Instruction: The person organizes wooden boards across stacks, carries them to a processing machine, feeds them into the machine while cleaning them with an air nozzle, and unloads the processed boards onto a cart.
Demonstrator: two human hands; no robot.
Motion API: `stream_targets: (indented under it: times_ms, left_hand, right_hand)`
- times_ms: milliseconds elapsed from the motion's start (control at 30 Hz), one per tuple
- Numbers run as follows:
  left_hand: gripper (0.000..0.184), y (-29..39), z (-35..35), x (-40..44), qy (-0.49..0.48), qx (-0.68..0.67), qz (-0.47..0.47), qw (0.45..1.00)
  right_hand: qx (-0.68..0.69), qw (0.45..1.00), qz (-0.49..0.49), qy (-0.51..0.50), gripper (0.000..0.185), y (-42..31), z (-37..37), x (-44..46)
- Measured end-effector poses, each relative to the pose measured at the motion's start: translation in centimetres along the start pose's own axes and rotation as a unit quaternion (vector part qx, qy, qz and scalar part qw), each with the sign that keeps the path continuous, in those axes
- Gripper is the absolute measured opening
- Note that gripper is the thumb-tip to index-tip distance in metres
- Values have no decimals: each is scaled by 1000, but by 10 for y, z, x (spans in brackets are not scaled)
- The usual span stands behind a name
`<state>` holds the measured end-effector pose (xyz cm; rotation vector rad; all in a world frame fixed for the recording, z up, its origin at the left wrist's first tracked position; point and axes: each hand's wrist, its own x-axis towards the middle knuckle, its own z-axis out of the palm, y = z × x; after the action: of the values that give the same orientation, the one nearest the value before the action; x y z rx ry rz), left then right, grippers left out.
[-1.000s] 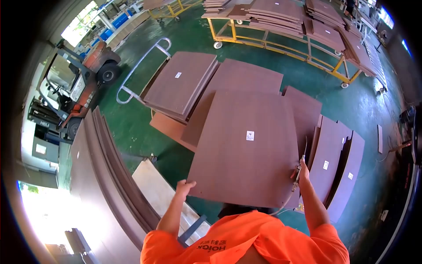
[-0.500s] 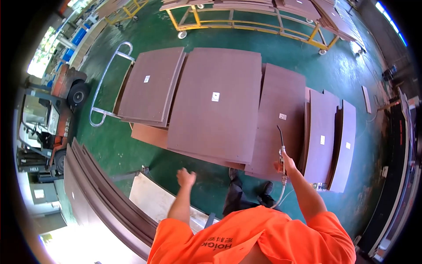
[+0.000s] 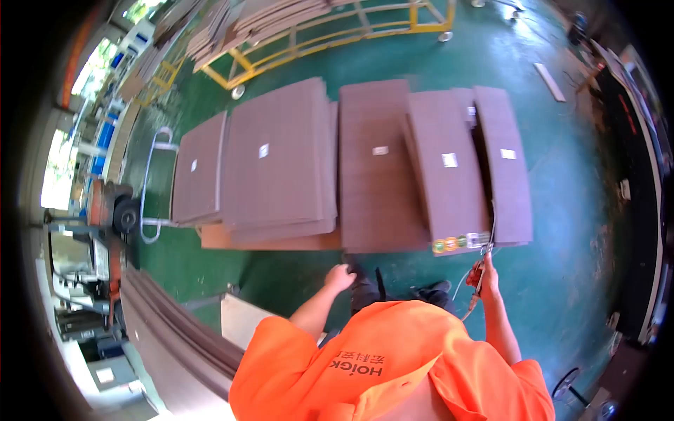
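My right hand is wrapped round an air blow gun with a hose, its thin nozzle pointing up past the front edge of the right-hand panels. My left hand is in front of my body, near the front edge of the stacks and touching no panel; its fingers look curled, and whether anything is in them is too small to tell. Brown panels with white labels lie in stacks: a large stack, a middle panel, a narrower one and a far-right one.
A cart handle stands left of the stacks. Behind is a yellow wheeled rack with panels. A forklift is at left, with leaning brown panels and a pale board nearer me. A loose strip lies on the floor.
The large panel earlier under my left hand now lies on the stack at left, let go. My view has turned right, and the blow gun has moved to the right-hand panels.
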<state>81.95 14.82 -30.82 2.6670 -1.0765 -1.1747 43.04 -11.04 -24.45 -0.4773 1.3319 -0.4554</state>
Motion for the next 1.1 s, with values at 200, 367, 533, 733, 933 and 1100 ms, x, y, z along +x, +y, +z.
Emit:
stream_targets:
  times_ms: [200, 367, 533, 733, 933, 1100]
  left_hand:
    - [54, 141, 74, -1, -143, 57, -6, 988]
    - [63, 337, 139, 31, -203, 41, 174, 963]
    - [62, 533, 182, 71, -148, 52, 247, 956]
    - [58, 732, 244, 105, -148, 91, 282, 943]
    - [57, 950, 273, 93, -189, 131, 399, 888]
    - [57, 1101, 324, 129, -183, 128, 385, 895]
  right_hand:
    - [181, 980, -39, 75, 58, -28, -192, -41]
    - [243, 961, -63, 116, 58, -34, -298, -34]
    - [226, 954, -83, 179, 58, -95, -402, -27]
    - [282, 924, -69, 251, 58, -192, -553, -22]
    - [443, 843, -119, 280, 58, -267, -679, 2]
    - [495, 790, -177, 314, 57, -334, -814, 87]
